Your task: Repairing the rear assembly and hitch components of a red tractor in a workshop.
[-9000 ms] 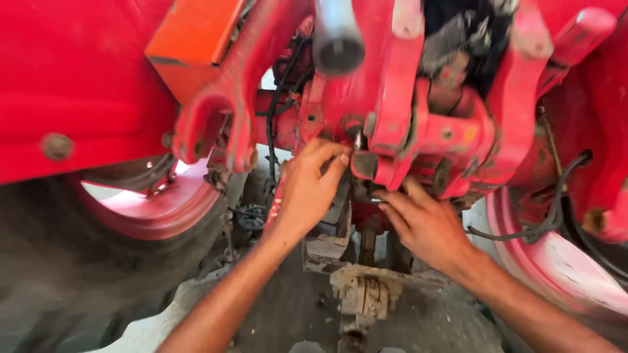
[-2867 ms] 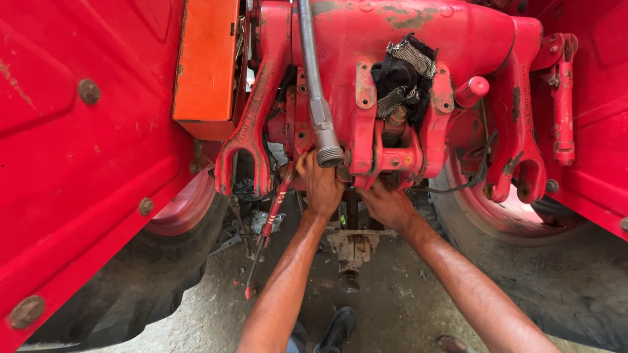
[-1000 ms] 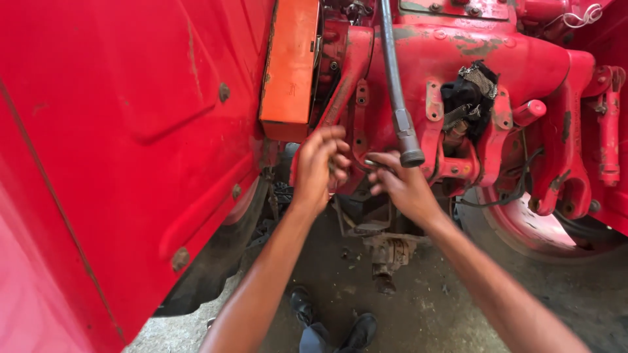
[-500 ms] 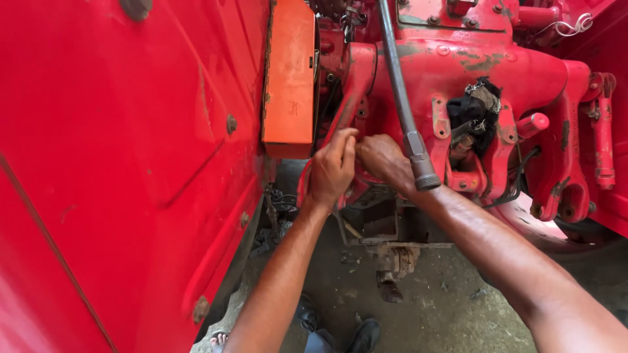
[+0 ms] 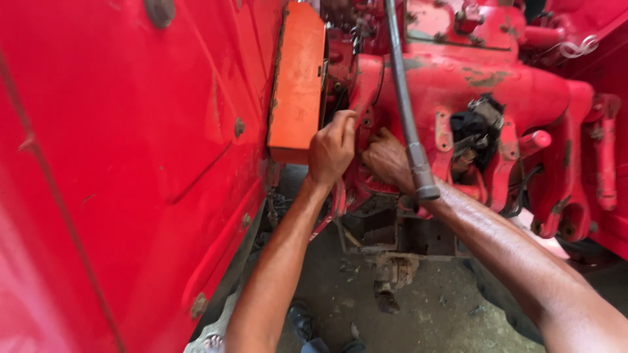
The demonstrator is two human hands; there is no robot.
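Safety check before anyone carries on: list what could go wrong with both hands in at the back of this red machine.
1. The left hand and right hand are pressed close together against the red housing; a slip could pinch or scrape fingers on its edges.
2. The grey hose hangs loose right over the right forearm; its metal end could swing and knock it.
3. The orange box has a corner just beside the left hand and could bruise the knuckles.

We see the fender [image 5: 118, 163] at left, the box [image 5: 297, 85] beside it, our hands [image 5: 332, 147] right of that against the housing [image 5: 497, 91], the hose [image 5: 405, 111] hanging before them.
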